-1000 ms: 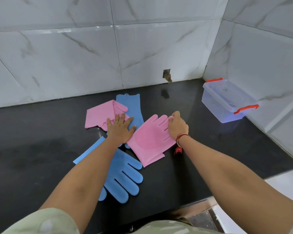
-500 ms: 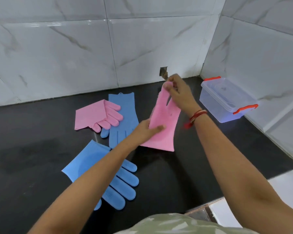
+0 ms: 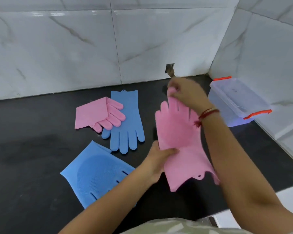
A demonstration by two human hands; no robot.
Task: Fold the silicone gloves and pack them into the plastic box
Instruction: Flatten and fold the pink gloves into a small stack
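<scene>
The pink glove (image 3: 177, 132) that lay flat on the black countertop (image 3: 32, 149) a second ago is now lifted off it, hanging just left of the plastic box (image 3: 235, 102). Half a second ago it was edge-on to me; now its broad face is turned my way, with the cuff hanging lowest. My right hand (image 3: 188, 93), the one with the red thread bracelet (image 3: 208, 114), pinches the glove's fingertips at the top, close beside the box. My left hand (image 3: 159, 159) has shifted down to the glove's wrist, thumb curled across the front and fingers behind, holding it firmly.

I count four gloves — two pink, two blue. Besides the one I hold, a folded pink glove (image 3: 91, 114) lies well left of the box, its fingers resting on the edge of a flat blue glove (image 3: 125, 119). That blue glove lies between the folded pink one and the box. The second blue glove (image 3: 95, 174) lies farthest from the box and nearest me, partly under my left forearm.

There is one box — clear, lid on, with two orange latches (image 3: 222, 78), standing in the corner of the tiled walls.
</scene>
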